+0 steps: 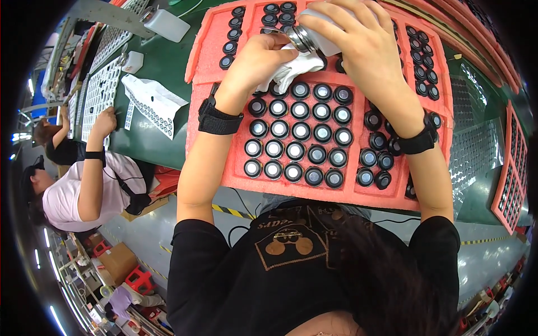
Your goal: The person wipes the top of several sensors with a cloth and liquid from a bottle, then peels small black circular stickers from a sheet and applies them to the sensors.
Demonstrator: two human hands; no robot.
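My left hand (259,63) is closed on a bunched white cloth (302,66), its thumb and fingers pinched near the bottle's mouth. In my right hand (367,50) is a translucent white bottle (329,43) with a metal dispenser top (301,39), tipped sideways so the top meets or nearly meets the cloth. Below both hands lies a pink foam tray (232,178) holding rows of round black parts (295,150) with pale, shiny round faces. Cloth and hands cover some parts in the upper rows. Each wrist wears a black band.
On the green table (151,61) to the left stand another bottle (167,25) and a printed sheet (154,103). A co-worker (101,190) reaches over a white perforated tray (101,95). Clear plastic sheets (476,151) and another pink tray (513,173) lie at the right.
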